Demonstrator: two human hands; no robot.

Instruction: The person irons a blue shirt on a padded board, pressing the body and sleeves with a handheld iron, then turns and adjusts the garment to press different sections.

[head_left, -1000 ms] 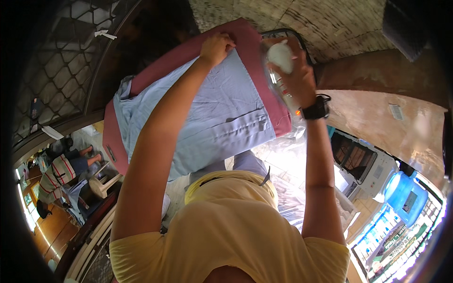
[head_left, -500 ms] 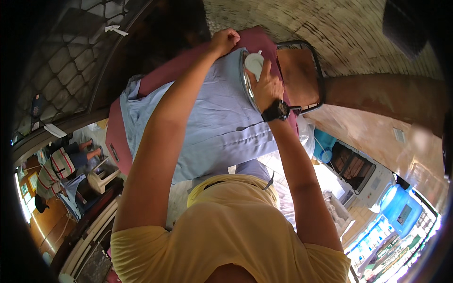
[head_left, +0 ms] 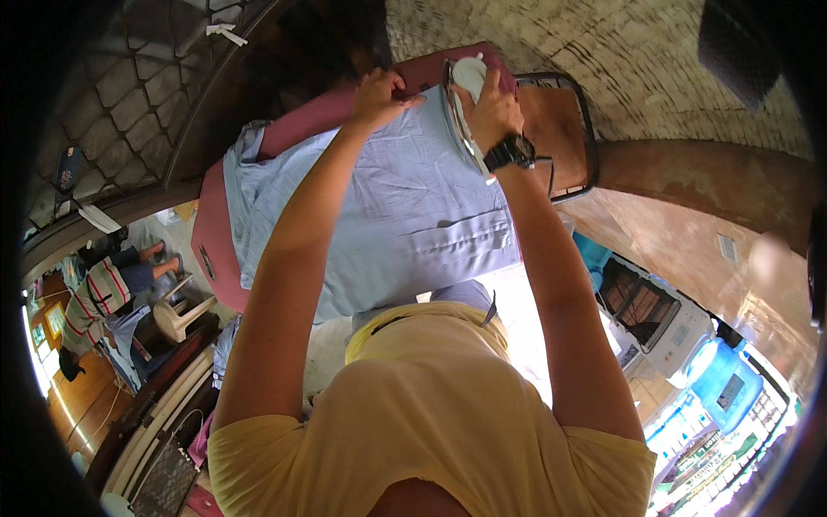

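Observation:
A light blue garment (head_left: 388,185) lies spread over a maroon ironing board (head_left: 220,250); a row of pleats or buttons runs along its right near part. My right hand (head_left: 495,116), with a black watch on the wrist, is closed around the handle of a clothes iron (head_left: 469,76). The iron has a white top and a shiny metal body, and stands at the garment's right edge near the board's far side. My left hand (head_left: 379,99) rests at the garment's far edge, thumb stretched along the cloth and the fingers apart from it, partly curled.
Right of the board, a black metal frame holds a brown panel (head_left: 551,129). A textured wall rises behind, a dark lattice (head_left: 125,112) to the left. At lower left a person in a striped top sits near a stool (head_left: 181,319). A blue water jug (head_left: 728,379) stands at right.
My left hand has moved left and nearer along the garment's far edge, its thumb now spread out. The iron in my right hand has shifted toward the board's far edge.

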